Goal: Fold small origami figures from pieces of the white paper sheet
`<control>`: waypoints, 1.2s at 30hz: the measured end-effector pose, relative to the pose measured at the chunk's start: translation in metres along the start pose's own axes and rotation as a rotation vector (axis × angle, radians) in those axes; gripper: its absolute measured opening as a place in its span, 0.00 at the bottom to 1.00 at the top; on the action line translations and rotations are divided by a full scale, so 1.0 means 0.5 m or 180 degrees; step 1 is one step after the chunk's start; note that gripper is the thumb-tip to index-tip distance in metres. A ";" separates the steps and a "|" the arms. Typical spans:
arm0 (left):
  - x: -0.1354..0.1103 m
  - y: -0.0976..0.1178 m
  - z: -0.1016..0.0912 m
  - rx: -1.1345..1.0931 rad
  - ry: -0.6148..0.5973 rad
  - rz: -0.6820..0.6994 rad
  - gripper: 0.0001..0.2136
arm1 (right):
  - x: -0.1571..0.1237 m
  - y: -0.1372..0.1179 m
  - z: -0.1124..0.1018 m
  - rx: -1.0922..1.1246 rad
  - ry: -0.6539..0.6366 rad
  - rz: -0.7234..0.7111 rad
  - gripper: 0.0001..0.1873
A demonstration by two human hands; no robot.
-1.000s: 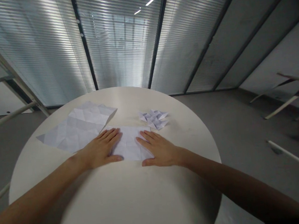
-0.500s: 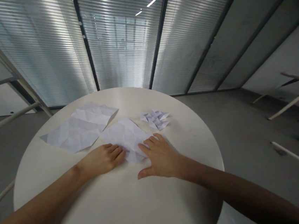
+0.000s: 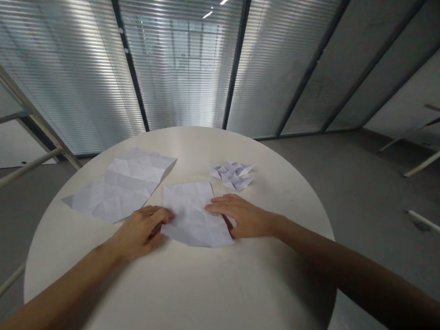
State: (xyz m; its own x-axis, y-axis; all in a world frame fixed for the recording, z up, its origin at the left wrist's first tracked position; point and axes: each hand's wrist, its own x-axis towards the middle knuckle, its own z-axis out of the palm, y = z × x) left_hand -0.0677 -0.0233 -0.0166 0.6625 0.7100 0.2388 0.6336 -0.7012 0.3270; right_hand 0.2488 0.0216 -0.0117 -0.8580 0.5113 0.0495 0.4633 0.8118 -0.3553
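Since only thin paper seems involved, next to no weight is to be expected from the white creased sheet (image 3: 192, 217). It is laid on the round table (image 3: 202, 301), between both hands; a slight bow is seen along its near edge. Left hand (image 3: 144, 232): fingers curled narrow at the left edge; whether paper is pinched there cannot be told. Right hand (image 3: 244, 217): held fairly wide, fingers laid on top by the right edge, thumb set apart near the near right corner. Limp handling is likely, with creases probably acting as hinges; tearing is risked if it's yanked. Sliding on the smooth tabletop is likely unless one side is pinned. Best gripped lightly by opposite edges or corners, pressed with flat fingers. Larger creased sheet (image 3: 121, 185) is spread beyond the left hand; folded paper piece (image 3: 233, 175) is placed beyond the right, raised points judged crushable.
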 end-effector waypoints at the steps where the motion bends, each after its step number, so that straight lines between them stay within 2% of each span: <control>1: 0.003 0.001 -0.001 -0.0083 0.0046 -0.0139 0.08 | 0.004 -0.002 0.003 0.0071 0.0200 0.0058 0.30; 4: 0.016 0.003 0.003 -0.0317 0.0254 -0.0763 0.08 | 0.019 -0.011 0.012 0.0463 0.0664 0.0559 0.15; 7: 0.028 0.003 0.015 -0.0557 0.0496 -0.1320 0.14 | 0.035 -0.019 0.024 0.0893 0.0930 0.1254 0.15; 10: 0.036 0.002 0.028 -0.0633 0.0672 -0.1653 0.23 | 0.048 -0.023 0.037 0.0951 0.1243 0.1697 0.19; 14: 0.042 0.003 0.039 -0.0116 0.0800 -0.1666 0.35 | 0.054 -0.031 0.044 0.0377 0.1526 0.1915 0.39; 17: 0.046 0.004 0.042 0.0565 0.0783 -0.1177 0.30 | 0.055 -0.042 0.040 -0.0247 0.1634 0.1675 0.41; 20: 0.051 -0.001 0.045 0.0897 0.0362 -0.0534 0.24 | 0.069 -0.051 0.035 -0.0734 0.1288 0.0997 0.33; 22: 0.053 -0.007 0.049 0.0937 0.0027 -0.0335 0.24 | 0.085 -0.050 0.037 -0.0851 0.0822 0.0486 0.31; 24: 0.054 -0.015 0.054 0.0943 -0.0221 -0.0282 0.25 | 0.102 -0.044 0.042 -0.0823 0.0355 0.0189 0.33; 27: 0.052 -0.029 0.057 0.0974 -0.0307 -0.0300 0.29 | 0.114 -0.029 0.050 -0.0781 -0.0002 0.0186 0.35; 30: 0.046 -0.039 0.056 0.1014 -0.0306 -0.0331 0.32 | 0.101 -0.014 0.052 -0.0838 -0.0019 0.0296 0.36; 36: 0.036 -0.047 0.049 0.1014 -0.0412 -0.0421 0.34 | 0.041 0.004 0.036 -0.0720 -0.0019 0.0584 0.30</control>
State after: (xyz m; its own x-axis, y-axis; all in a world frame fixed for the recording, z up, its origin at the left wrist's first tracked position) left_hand -0.0609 0.0042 -0.0423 0.5987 0.7960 0.0890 0.7963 -0.6035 0.0414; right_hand 0.2281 0.0286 -0.0283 -0.7563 0.6542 -0.0022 0.6480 0.7486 -0.1406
